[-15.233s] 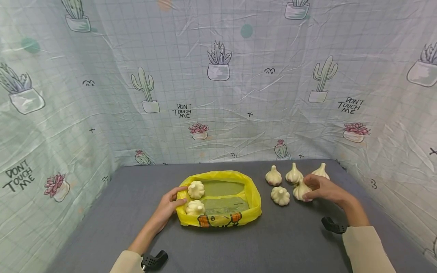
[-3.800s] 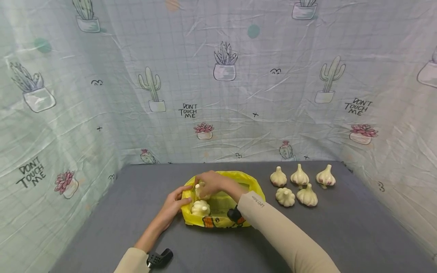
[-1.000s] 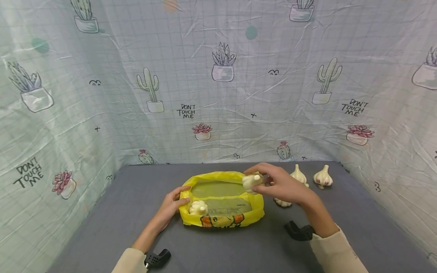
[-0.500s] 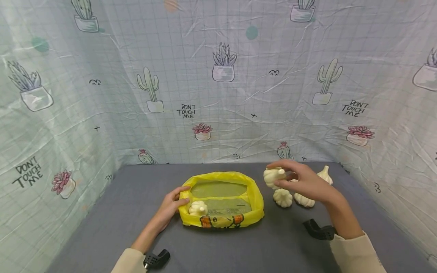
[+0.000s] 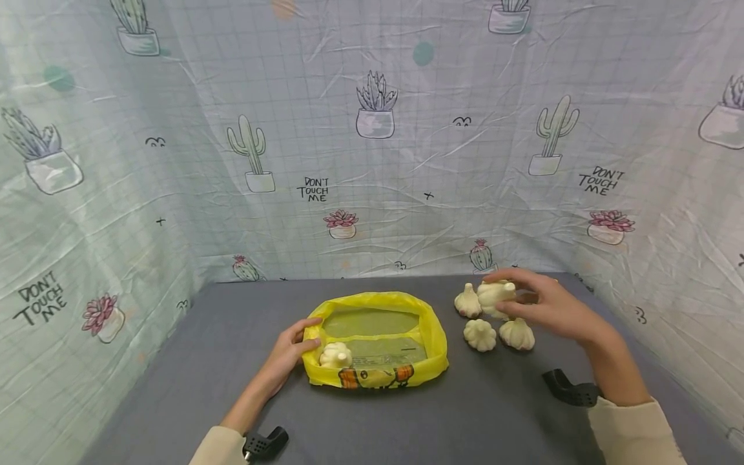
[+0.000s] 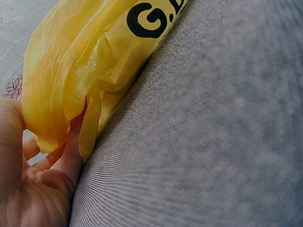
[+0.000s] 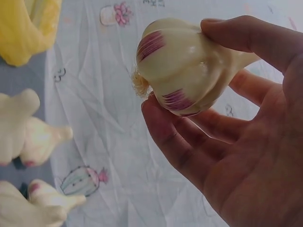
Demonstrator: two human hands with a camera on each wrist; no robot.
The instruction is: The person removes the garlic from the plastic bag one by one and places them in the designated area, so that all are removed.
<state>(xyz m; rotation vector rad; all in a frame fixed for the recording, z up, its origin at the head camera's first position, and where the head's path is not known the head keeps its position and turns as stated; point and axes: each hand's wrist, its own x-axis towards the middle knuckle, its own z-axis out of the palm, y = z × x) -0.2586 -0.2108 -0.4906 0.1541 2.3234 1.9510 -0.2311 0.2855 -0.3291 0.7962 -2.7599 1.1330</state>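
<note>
My right hand [image 5: 555, 307] holds a garlic bulb [image 5: 495, 297] above the right part of the table. In the right wrist view, thumb and fingers grip this purple-streaked bulb [image 7: 175, 66] around its sides, its root tuft facing away from the palm. My left hand [image 5: 285, 352] grips the left end of the yellow plastic bag [image 5: 433, 361], which stands with its mouth wide and its rim folded down. In the left wrist view, my left hand [image 6: 42, 189] has the bag's gathered plastic [image 6: 71, 85] between thumb and fingers. Inside the bag, at its left, lies one garlic bulb [image 5: 336, 355].
Several garlic bulbs stand on the grey table [image 5: 372, 426] right of the bag: a back one [image 5: 467, 301], a front one [image 5: 480, 335] and another front one [image 5: 517, 334]. The right hand hides part of this group. A patterned cloth [image 5: 372, 161] encloses the back and sides.
The right hand took one of two garlic bulbs out of the bag and carried it right, over the other bulbs. The left hand has stayed at the bag's left end.
</note>
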